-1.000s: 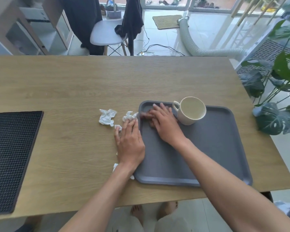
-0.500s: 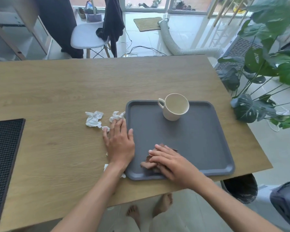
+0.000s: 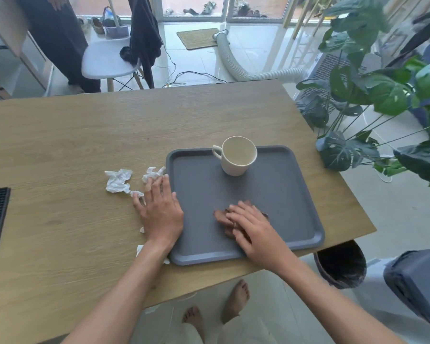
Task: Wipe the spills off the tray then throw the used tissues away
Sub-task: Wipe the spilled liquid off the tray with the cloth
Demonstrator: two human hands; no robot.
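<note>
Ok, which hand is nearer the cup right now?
Right. The right hand presses a brown-stained tissue on the tray, nearer the person than the cup. The left hand lies flat on the table beside the tray's left edge, farther off.

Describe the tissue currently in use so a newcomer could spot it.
On the wooden table sits a grey tray. The used tissue lies flat on it under the right hand. It is stained brown, unlike the white crumpled tissues left of the tray.
</note>
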